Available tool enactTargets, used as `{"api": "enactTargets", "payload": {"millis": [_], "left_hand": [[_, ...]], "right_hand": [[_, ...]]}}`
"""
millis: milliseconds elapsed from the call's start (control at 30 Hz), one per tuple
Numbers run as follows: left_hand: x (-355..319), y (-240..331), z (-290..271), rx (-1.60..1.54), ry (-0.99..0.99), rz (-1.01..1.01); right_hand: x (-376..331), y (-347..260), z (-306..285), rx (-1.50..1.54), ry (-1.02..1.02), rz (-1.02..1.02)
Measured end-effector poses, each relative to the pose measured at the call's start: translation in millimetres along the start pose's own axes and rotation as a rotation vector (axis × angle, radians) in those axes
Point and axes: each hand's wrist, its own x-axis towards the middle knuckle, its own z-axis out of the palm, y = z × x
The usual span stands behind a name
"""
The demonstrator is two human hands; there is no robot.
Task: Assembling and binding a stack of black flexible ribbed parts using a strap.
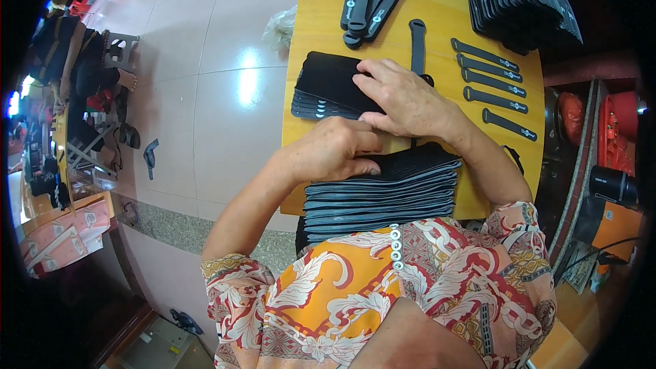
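My right hand (pixel 406 99) is closed over the right end of a small stack of black fabric pieces (pixel 331 78), fingers on top and thumb at the near edge. The lower pieces show grey edges with white marks. My left hand (pixel 335 150) is just nearer, its fingers curled and thumb bent in; what they pinch, if anything, is hidden. It touches the far edge of a taller pile of black and grey fabric pieces (pixel 381 195) against my body. One dark grey strap (pixel 417 44) with a rounded end runs beneath my right hand.
Several loose grey straps (pixel 495 99) lie in a row at the right of the yellow table (pixel 441 0). More straps (pixel 372 3) are heaped at the far side, and a thick bundle of dark pieces (pixel 516 0) sits far right. Another person (pixel 85 61) sits off to the left.
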Motion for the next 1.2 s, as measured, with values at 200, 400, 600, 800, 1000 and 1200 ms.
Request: {"api": "enactTargets", "payload": {"millis": [200,400,600,800,1000,1200], "left_hand": [[-0.2,13.8,-5.5,0.454,0.11,0.062],[-0.7,7.4,3.6,0.635,0.104,-0.025],[4.0,16.6,0.8,0.661,-0.121,-0.178],[5.6,18.0,-0.1,0.689,-0.172,-0.176],[7.7,20.6,3.9,0.702,-0.198,-0.203],[9.7,21.9,4.9,0.73,-0.24,-0.209]], "right_hand": [[1.1,3.8,4.7,0.08,0.002,0.072],[3.1,8.2,-9.3,0.242,-0.095,0.193],[6.7,27.0,-35.5,0.388,0.019,0.265],[14.3,47.3,-48.7,0.508,-0.007,0.353],[35.8,71.3,-61.3,0.588,-0.154,0.224],[53.9,82.3,-71.7,0.452,-0.324,0.233]]}}
